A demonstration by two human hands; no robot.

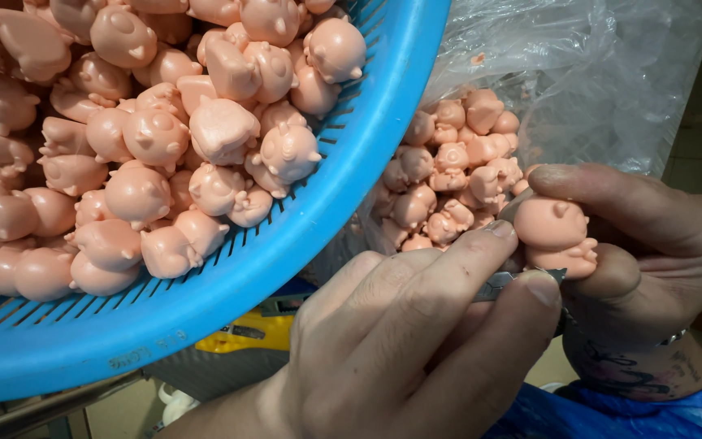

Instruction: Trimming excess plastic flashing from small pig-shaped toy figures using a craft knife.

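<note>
Nearest to us, our left hand (400, 341) fills the bottom of the view, its fingers (481, 252) curled tight around a small metal blade (501, 284), of which only a short grey strip shows between forefinger and thumb. The blade's tip lies against the underside of a pink figure (552, 232).

Our right hand (652, 252) grips that figure, thumb on top and the other fingers closed beneath it, so the figure sits pinched between the two hands at the right of the view. A tattoo shows on the right wrist, above a blue sleeve (635, 415).

Just behind the figure, a clear bag (595, 73) lies open, with a heap of like pink figures (457, 179) inside.

To the left, a blue basket (351, 187) with a slotted wall tilts toward us, piled full of more pink figures (148, 138). Its rim overlaps the bag's edge.

Under the basket we see something yellow (249, 329), partly hidden, and a metal bar (50, 406) at the lower left.
</note>
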